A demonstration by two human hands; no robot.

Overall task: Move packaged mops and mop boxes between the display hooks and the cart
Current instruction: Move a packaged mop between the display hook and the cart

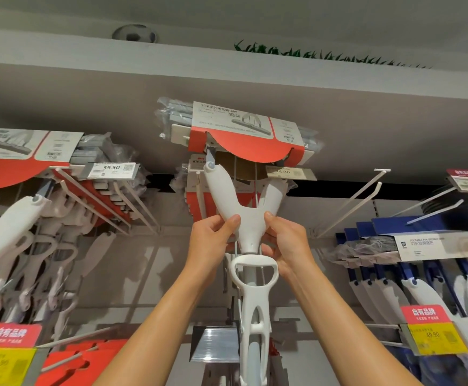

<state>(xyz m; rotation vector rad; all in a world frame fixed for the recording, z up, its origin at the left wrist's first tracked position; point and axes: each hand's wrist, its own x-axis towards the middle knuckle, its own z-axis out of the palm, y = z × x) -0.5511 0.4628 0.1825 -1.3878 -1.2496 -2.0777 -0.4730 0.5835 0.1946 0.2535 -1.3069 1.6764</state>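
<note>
I held the white plastic forked yoke of the red-carded packaged mop (245,218) overhead, left hand (213,238) and right hand (285,240) both clamped around it, judging level support best for clearing the white wire display hook (196,174).
</note>
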